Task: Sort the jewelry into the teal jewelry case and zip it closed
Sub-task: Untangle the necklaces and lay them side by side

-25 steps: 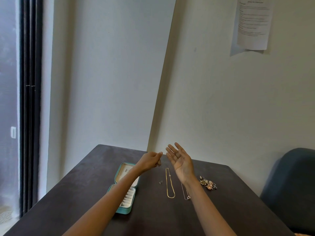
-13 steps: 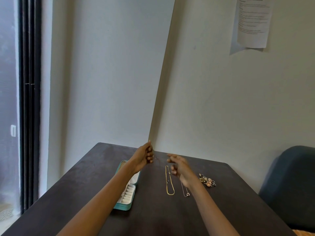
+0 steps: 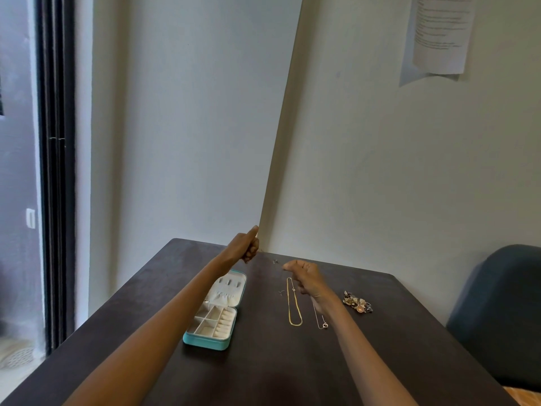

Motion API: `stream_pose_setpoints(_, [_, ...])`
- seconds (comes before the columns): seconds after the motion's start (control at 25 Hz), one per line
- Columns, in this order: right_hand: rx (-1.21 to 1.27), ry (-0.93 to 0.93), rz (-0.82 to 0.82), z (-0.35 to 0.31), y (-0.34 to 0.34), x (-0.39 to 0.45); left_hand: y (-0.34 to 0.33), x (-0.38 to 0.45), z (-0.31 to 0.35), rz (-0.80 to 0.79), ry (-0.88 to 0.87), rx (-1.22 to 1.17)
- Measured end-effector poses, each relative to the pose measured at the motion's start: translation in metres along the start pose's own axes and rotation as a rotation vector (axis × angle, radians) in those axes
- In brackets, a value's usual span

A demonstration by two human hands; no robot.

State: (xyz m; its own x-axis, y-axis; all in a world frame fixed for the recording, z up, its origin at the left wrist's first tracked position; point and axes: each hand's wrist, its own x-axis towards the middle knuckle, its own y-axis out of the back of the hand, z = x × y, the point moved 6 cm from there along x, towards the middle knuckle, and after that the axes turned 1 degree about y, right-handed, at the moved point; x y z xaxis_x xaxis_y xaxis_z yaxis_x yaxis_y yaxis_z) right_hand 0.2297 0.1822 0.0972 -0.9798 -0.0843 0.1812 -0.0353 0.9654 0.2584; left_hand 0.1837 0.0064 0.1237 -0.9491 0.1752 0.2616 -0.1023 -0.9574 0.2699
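The teal jewelry case [image 3: 206, 343] lies open on the dark table [image 3: 269, 373], its cream compartments showing nothing inside. My left hand [image 3: 245, 246] is raised over the table's far edge and my right hand [image 3: 305, 279] sits a little lower to the right. Each pinches one end of a thin chain with a small pendant [image 3: 275, 261], which hangs in the air between them. On the table lie a gold necklace [image 3: 293, 306], a silver necklace with a heart pendant [image 3: 321, 322], a small earring [image 3: 281, 292] and a cluster of mixed jewelry [image 3: 358, 302].
The table stands in a wall corner. A blue chair [image 3: 497, 317] is at the right, close to the table's edge. A dark window frame [image 3: 55, 171] runs down the left. A sheet of paper [image 3: 439, 33] hangs on the wall.
My right hand, open palm-up a second ago, has curled and now pinches the chain. My left hand has risen toward the wall, and the two hands have drawn apart.
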Motion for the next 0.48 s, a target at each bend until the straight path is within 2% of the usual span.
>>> stream_pose_setpoints(0.08, [0.02,0.008,0.033,-0.001,0.003,-0.001,0.005,0.0,0.0,0.064,-0.064,0.16])
stream_pose_setpoints(0.24, [-0.019,0.023,0.029,0.004,0.006,-0.005,0.005,-0.003,0.001,0.104,-0.209,0.714])
stream_pose_setpoints(0.32, [-0.05,0.019,-0.002,0.008,0.005,-0.008,0.003,-0.005,0.002,0.147,-0.282,0.9])
stream_pose_setpoints(0.4, [-0.071,0.026,-0.019,0.01,0.003,-0.01,0.001,-0.007,0.004,0.203,-0.317,0.891])
stream_pose_setpoints(0.48, [-0.048,0.043,-0.013,0.011,0.004,-0.011,0.003,-0.009,0.003,0.248,-0.259,0.554])
